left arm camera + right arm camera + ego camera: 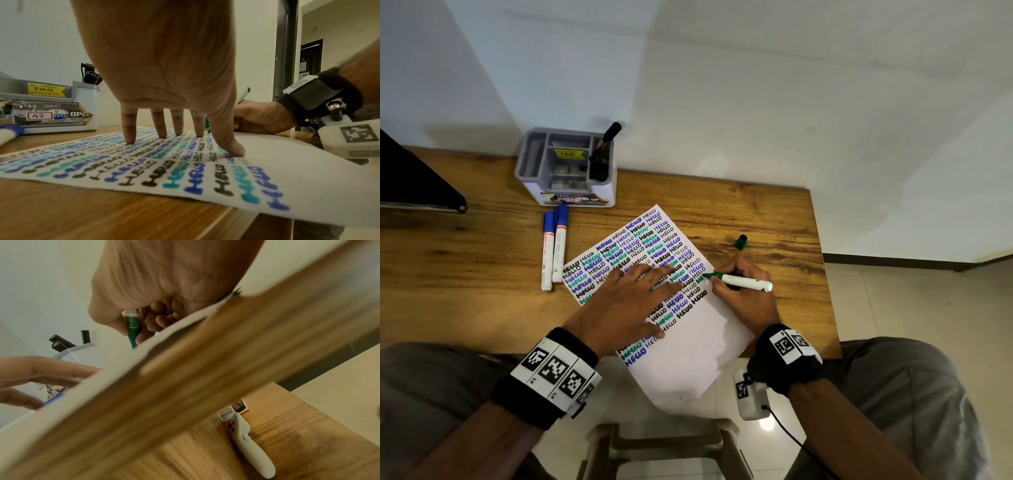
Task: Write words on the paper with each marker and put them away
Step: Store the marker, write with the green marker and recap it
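A white paper [685, 356] covered with rows of "HELLO" in black, blue and teal lies slanted on the wooden desk, its near corner hanging over the edge. My left hand [625, 305] lies flat on the paper [298, 178], with its straight fingertips [129, 139] pressing the sheet down. My right hand [743, 291] grips an uncapped green marker [743, 281], its tip touching the paper at the right edge. In the right wrist view the green marker [132, 327] sits between thumb and curled fingers. Its green cap [740, 242] lies on the desk beyond.
A grey and white organiser [566, 168] at the back holds black markers [604, 147]. Two blue-capped markers [553, 246] lie left of the paper. A dark object [414, 174] sits at far left. A plastic stool [664, 442] stands under the desk. A white controller [248, 443] lies on a lower shelf.
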Motion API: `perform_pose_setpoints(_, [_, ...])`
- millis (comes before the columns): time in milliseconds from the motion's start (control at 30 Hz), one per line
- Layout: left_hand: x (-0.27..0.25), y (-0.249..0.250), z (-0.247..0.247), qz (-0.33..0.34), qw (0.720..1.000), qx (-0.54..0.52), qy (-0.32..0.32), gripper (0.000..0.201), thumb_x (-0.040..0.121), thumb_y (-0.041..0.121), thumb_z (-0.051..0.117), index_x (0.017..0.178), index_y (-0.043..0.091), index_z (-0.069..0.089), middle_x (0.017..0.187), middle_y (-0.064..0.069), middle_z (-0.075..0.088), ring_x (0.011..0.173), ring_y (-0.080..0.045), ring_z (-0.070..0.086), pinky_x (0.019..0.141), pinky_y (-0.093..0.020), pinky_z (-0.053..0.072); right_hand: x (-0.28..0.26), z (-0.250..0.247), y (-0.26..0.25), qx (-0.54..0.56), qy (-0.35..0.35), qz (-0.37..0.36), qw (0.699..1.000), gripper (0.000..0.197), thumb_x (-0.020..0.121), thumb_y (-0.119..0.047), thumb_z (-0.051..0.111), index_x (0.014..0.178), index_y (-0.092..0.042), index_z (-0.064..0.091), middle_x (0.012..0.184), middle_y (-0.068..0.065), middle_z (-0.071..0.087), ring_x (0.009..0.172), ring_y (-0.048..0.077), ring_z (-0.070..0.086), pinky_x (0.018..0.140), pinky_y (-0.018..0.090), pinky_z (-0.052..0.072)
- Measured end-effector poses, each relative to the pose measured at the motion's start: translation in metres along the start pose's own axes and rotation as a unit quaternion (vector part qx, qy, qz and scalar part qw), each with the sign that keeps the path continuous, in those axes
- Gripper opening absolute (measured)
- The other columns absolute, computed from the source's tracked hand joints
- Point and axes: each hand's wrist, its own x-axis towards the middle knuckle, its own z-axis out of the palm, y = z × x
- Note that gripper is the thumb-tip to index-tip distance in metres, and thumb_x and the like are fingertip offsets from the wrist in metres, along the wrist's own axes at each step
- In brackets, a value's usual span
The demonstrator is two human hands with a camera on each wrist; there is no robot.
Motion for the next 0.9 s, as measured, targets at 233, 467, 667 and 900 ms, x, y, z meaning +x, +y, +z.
perform_pose_setpoints(233, [-0.0001, 0.0004, -0.0006, -0.001, 1.000, -0.001, -0.003, 0.084, 0.083, 0.058, 0.065, 0.151, 0.039, 0.020, 0.163, 0.004, 0.015, 0.145, -0.025, 0.022, 0.111, -0.052, 0.027, 0.0010, -0.0006, 0.0018, -0.008, 0.023, 0.004, 1.000, 0.019, 0.077, -0.003, 0.080, 0.072, -0.009, 0.063, 0.068, -0.003, 0.066, 0.061, 0.006, 0.055, 0.056, 0.022, 0.043])
perform_pose_setpoints(467, [-0.0001, 0.0009, -0.0019, -0.003, 1.000, 0.003, -0.003, 0.084, 0.083, 0.059, 0.064, 0.152, 0.038, 0.020, 0.164, 0.004, 0.015, 0.146, -0.025, 0.021, 0.112, -0.052, 0.027, 0.0017, -0.0007, 0.0021, -0.012, 0.015, 0.001, 1.000, 0.023, 0.078, -0.004, 0.081, 0.071, -0.016, 0.063, 0.068, -0.008, 0.066, 0.061, 0.005, 0.056, 0.057, 0.019, 0.042])
perform_pose_setpoints(667, [-0.0012, 0.0005, -0.0025, -0.002, 1.000, -0.002, -0.005, 0.084, 0.083, 0.058, 0.064, 0.152, 0.038, 0.020, 0.164, 0.004, 0.015, 0.146, -0.025, 0.021, 0.112, -0.053, 0.026, 0.0015, -0.0014, 0.0000, 0.006, 0.032, 0.020, 0.999, 0.022, 0.078, -0.001, 0.080, 0.070, -0.011, 0.062, 0.066, -0.001, 0.065, 0.060, 0.007, 0.053, 0.056, 0.024, 0.042])
perform_pose_setpoints(900, [-0.0003, 0.0006, -0.0018, -0.006, 1.000, -0.002, -0.007, 0.083, 0.085, 0.058, 0.062, 0.152, 0.040, 0.017, 0.164, 0.006, 0.010, 0.147, -0.023, 0.017, 0.114, -0.050, 0.023, 0.0015, -0.0016, -0.0021, -0.009, 0.027, 0.007, 1.000, 0.025, 0.077, 0.000, 0.081, 0.069, -0.011, 0.060, 0.062, -0.007, 0.061, 0.056, 0.002, 0.050, 0.054, 0.016, 0.039])
